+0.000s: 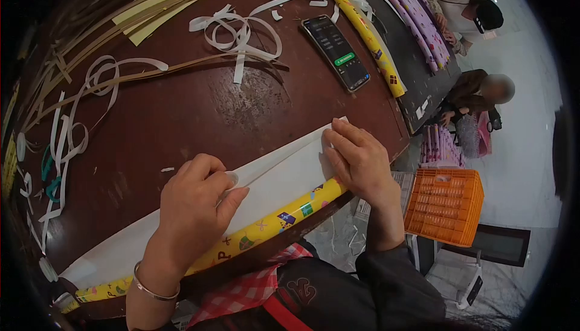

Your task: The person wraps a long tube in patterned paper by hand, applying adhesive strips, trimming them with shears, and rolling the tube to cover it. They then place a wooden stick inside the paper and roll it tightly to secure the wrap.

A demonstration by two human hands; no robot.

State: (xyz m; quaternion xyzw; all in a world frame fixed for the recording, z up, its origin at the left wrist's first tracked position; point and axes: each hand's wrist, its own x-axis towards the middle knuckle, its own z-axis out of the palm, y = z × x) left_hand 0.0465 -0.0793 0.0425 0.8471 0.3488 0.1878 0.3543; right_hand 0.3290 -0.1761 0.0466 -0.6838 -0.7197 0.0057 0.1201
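Observation:
A length of yellow patterned wrapping paper (261,227) lies along the table's near edge, partly rolled, its white back (290,177) facing up. My left hand (196,201) is closed round a small pale roll of tape (231,179) at the paper's far edge; its fingers cover most of the roll. A thin strip runs along that edge from the tape toward my right hand (360,160). That hand lies over the paper's right end, fingers stretched and tips pressing near the corner.
On the brown table (181,110) lie a phone (335,53), curled white strips (241,35), long brown strips (163,74) and another yellow roll (368,35). Pink rolls (411,17) lie on a dark table. Two people are at the right, near an orange crate (444,207).

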